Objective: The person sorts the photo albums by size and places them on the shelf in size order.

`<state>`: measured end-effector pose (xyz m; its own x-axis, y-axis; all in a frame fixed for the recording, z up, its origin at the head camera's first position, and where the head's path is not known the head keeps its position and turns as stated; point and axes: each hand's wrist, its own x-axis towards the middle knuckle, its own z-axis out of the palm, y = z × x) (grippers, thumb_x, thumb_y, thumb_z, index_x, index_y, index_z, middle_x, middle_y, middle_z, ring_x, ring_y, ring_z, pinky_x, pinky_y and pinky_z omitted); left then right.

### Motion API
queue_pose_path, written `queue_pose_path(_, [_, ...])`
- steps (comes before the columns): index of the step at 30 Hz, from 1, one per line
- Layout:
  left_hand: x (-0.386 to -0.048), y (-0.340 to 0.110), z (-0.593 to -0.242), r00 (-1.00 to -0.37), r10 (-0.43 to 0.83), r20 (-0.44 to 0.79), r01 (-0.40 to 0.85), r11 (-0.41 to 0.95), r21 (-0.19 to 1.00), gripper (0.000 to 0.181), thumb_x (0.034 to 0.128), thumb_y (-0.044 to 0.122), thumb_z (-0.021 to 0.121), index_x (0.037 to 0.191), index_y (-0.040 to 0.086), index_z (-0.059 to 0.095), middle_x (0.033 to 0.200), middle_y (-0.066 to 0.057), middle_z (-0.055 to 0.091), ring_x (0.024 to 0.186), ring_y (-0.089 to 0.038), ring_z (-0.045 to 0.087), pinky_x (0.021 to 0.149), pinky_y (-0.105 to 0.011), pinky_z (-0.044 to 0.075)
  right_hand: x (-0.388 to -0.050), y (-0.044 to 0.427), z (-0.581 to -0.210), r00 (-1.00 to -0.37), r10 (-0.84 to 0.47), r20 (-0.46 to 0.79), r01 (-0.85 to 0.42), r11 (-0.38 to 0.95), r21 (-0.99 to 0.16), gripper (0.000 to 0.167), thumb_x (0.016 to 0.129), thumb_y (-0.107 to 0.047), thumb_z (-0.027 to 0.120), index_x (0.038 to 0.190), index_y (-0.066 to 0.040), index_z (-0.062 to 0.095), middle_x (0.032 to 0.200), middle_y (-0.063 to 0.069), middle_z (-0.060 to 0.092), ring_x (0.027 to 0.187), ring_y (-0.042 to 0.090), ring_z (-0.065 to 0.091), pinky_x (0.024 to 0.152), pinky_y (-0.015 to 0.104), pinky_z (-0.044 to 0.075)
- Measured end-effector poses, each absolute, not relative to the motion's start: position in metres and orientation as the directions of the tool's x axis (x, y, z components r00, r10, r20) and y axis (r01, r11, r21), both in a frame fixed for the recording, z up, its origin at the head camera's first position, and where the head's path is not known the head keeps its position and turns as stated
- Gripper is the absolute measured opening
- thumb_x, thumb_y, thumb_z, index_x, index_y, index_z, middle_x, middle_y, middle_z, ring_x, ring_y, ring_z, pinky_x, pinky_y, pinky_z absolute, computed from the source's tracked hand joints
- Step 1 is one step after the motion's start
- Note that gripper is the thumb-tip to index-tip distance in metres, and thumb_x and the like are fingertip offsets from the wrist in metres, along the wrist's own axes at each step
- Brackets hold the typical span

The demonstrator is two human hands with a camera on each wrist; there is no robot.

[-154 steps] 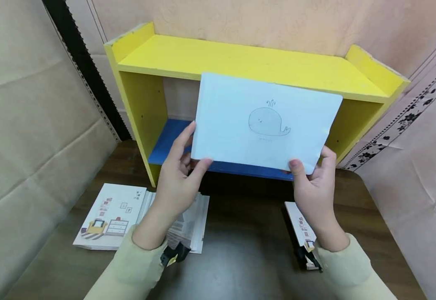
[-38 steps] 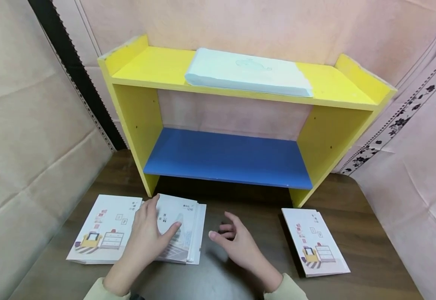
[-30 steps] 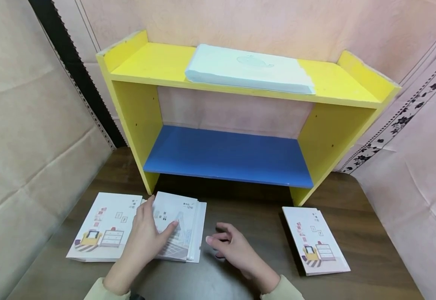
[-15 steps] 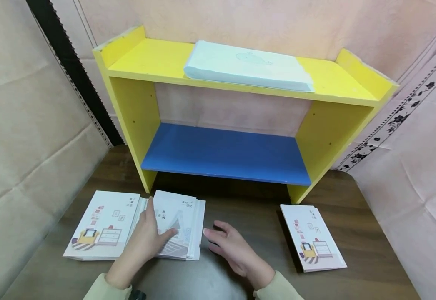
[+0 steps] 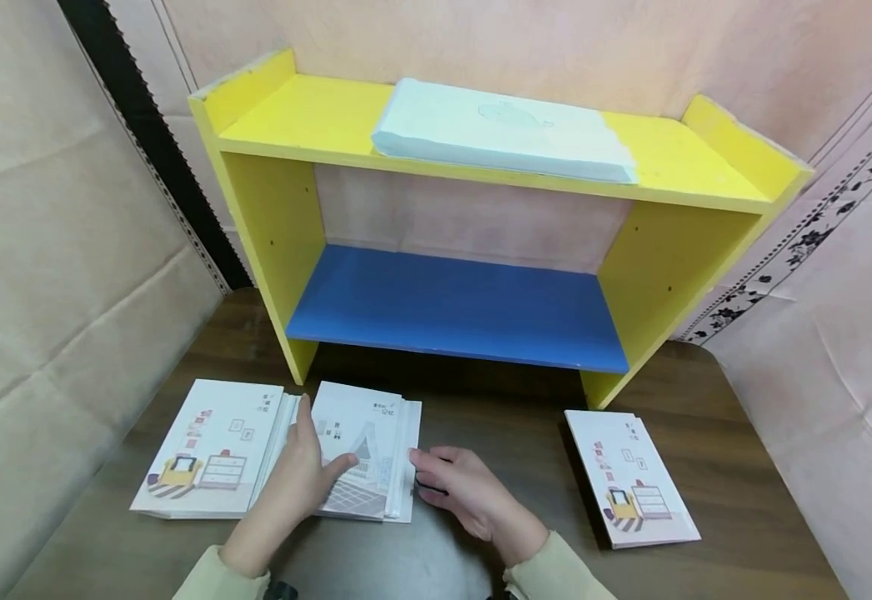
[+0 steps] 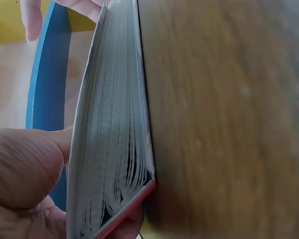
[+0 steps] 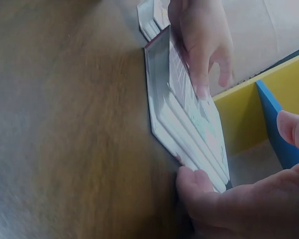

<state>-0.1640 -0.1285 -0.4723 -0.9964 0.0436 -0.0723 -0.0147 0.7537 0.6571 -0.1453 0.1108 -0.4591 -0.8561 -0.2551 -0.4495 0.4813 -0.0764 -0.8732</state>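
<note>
My left hand [image 5: 297,475] grips a white book with a grey building on its cover [image 5: 357,446], thumb on the cover and fingers along its left edge. Several thin books or covers show beneath and beside it. In the left wrist view, the book's page edges [image 6: 112,99] face the camera, with the thumb on one side. My right hand [image 5: 469,500] is at the right edge of these books, its fingertips touching them. The right wrist view shows those fingertips [image 7: 192,181] against the lower cover. What the hidden left fingers hold underneath is unclear.
A yellow shelf unit [image 5: 259,225] with a blue board [image 5: 454,304] stands behind. A pale blue whale-drawing book [image 5: 499,129] lies on its top. One furniture-cover book stack [image 5: 203,450] lies left, another furniture-cover book [image 5: 631,479] right. Fabric hangs around the wooden table [image 5: 533,550].
The pale blue book, earlier held up by both hands, now lies on the top shelf. Both hands came down to the white books; the right hand lately moved left until its fingertips met their edge.
</note>
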Motion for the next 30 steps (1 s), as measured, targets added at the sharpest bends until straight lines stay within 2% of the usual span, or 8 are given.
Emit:
queue_pose_path(4, [-0.165,-0.130,-0.470,-0.996,0.048,-0.077,-0.016,0.745,0.667,0.111,0.0863,0.029,0.075,0.150,-0.004,-0.010,0.148,-0.040,0.016,0.133,-0.054,0.026,0.101,-0.063,0.031,-0.150,0.113,-0.459,-0.857,-0.248,-0.452,0.481,-0.070,-0.874,0.091,0.086,-0.034,0.074,0.141,0.018,0.023,0.131,0.024,0.046,0.112,0.031,0.055,0.092,0.044,0.049])
queue_pose_path(9, [-0.164,-0.131,-0.467,-0.991,0.066,-0.114,-0.030,0.731,0.681,0.107,0.0876,0.032,0.073,0.151,-0.005,-0.006,0.151,-0.037,0.013,0.136,-0.052,0.022,0.103,-0.061,0.028,-0.150,0.116,-0.464,-0.848,-0.269,-0.456,0.486,-0.053,-0.872,0.087,0.086,-0.031,0.076,0.140,0.017,0.028,0.124,0.022,0.051,0.106,0.028,0.059,0.090,0.043,0.051])
queue_pose_path(13, [-0.162,-0.131,-0.463,-0.986,0.099,-0.131,-0.021,0.713,0.700,0.101,0.0913,0.037,0.067,0.151,-0.005,-0.002,0.151,-0.037,0.014,0.135,-0.051,0.025,0.103,-0.061,0.030,-0.149,0.119,-0.468,-0.838,-0.314,-0.447,0.459,0.038,-0.888,0.061,0.087,-0.027,0.074,0.127,0.013,0.048,0.114,0.017,0.058,0.097,0.024,0.061,0.087,0.040,0.052])
queue_pose_path(16, [-0.159,-0.129,-0.458,-0.979,0.139,-0.149,-0.015,0.682,0.732,0.095,0.0944,0.039,0.061,0.151,-0.005,-0.001,0.151,-0.036,0.013,0.136,-0.049,0.025,0.106,-0.060,0.027,-0.147,0.122,-0.469,-0.847,-0.335,-0.413,0.377,0.170,-0.911,0.042,0.088,-0.024,0.073,0.113,0.006,0.057,0.098,0.012,0.062,0.087,0.021,0.061,0.079,0.037,0.053])
queue_pose_path(18, [-0.157,-0.125,-0.455,-0.973,0.168,-0.157,-0.010,0.654,0.756,0.094,0.0947,0.038,0.061,0.151,-0.006,0.000,0.152,-0.036,0.013,0.137,-0.047,0.023,0.107,-0.059,0.025,-0.145,0.123,-0.467,-0.862,-0.340,-0.375,0.306,0.241,-0.921,0.040,0.089,-0.023,0.072,0.112,0.005,0.055,0.092,0.011,0.063,0.083,0.020,0.061,0.073,0.036,0.052])
queue_pose_path(20, [-0.154,-0.122,-0.451,-0.969,0.194,-0.154,0.003,0.629,0.777,0.095,0.0934,0.039,0.063,0.150,-0.007,0.003,0.151,-0.035,0.017,0.137,-0.045,0.025,0.108,-0.058,0.025,-0.143,0.125,-0.465,-0.880,-0.335,-0.336,0.254,0.266,-0.930,0.044,0.090,-0.021,0.070,0.117,0.005,0.048,0.091,0.011,0.062,0.082,0.021,0.063,0.071,0.035,0.053])
queue_pose_path(24, [-0.149,-0.115,-0.444,-0.965,0.219,-0.142,0.014,0.587,0.810,0.098,0.0885,0.040,0.069,0.150,-0.006,0.009,0.144,-0.032,0.030,0.128,-0.039,0.040,0.105,-0.057,0.032,-0.141,0.126,-0.460,-0.905,-0.320,-0.281,0.218,0.219,-0.951,0.052,0.093,-0.018,0.066,0.127,0.006,0.036,0.099,0.014,0.063,0.087,0.023,0.066,0.071,0.037,0.056])
queue_pose_path(30, [-0.141,-0.108,-0.435,-0.971,0.212,-0.114,0.025,0.560,0.828,0.094,0.0865,0.036,0.073,0.151,0.001,0.014,0.132,-0.024,0.042,0.111,-0.027,0.052,0.095,-0.050,0.043,-0.140,0.131,-0.450,-0.926,-0.308,-0.216,0.168,0.174,-0.970,0.052,0.095,-0.016,0.064,0.130,0.005,0.033,0.100,0.016,0.065,0.083,0.025,0.069,0.065,0.040,0.058])
